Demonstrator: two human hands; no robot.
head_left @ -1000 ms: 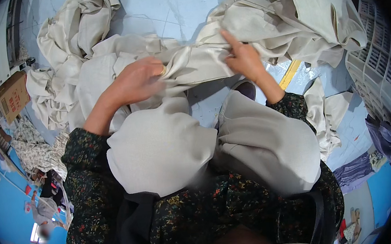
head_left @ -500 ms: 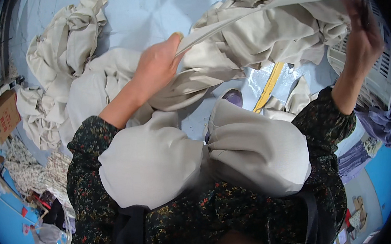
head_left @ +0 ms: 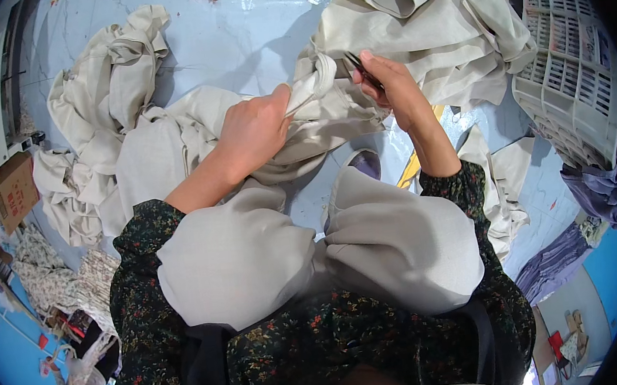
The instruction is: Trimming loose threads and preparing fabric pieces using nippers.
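My left hand (head_left: 257,132) is closed on a bunched edge of cream cloth (head_left: 312,81), which stands up in a fold beyond my knuckles. To the right, my right hand (head_left: 395,89) grips a pair of small dark thread snips (head_left: 362,71), their points toward the cloth. A small gap lies between the snips and the held fold. The cloth runs on into a large rumpled heap (head_left: 412,30) at the far right and a trail of folds toward the left. My knees, in pale grey trousers (head_left: 240,255), are bent below my hands.
Another cream cloth pile (head_left: 107,71) lies at the left on the pale floor. A white plastic crate (head_left: 571,71) stands at the right, near purple cloth (head_left: 595,194). A yellow strip (head_left: 412,170) and cream scraps (head_left: 503,174) lie beside my shoe (head_left: 365,163). A cardboard box (head_left: 15,192) is at the left.
My right hand has come in from the far right to near my left hand. The cloth stretched between them has slackened and dropped. My left hand keeps its hold.
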